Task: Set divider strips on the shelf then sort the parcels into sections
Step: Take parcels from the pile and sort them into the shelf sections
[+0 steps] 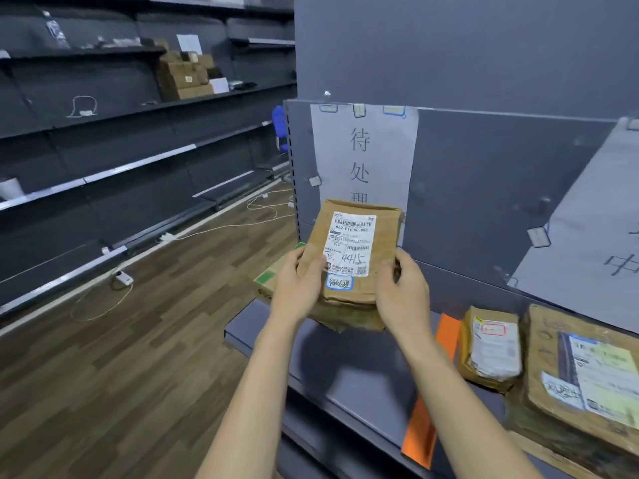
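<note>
Both hands grip one brown parcel above the left section of the grey shelf: left hand curled closed on its left edge, right hand closed on its right edge, label facing up. An orange divider strip lies across the shelf; right of it rest a small parcel and a large parcel, close together

From here I can't read the small print on the held parcel; it hides the wall sign's lower characters, and the frame's right edge crops the big parcel and second sign
</note>
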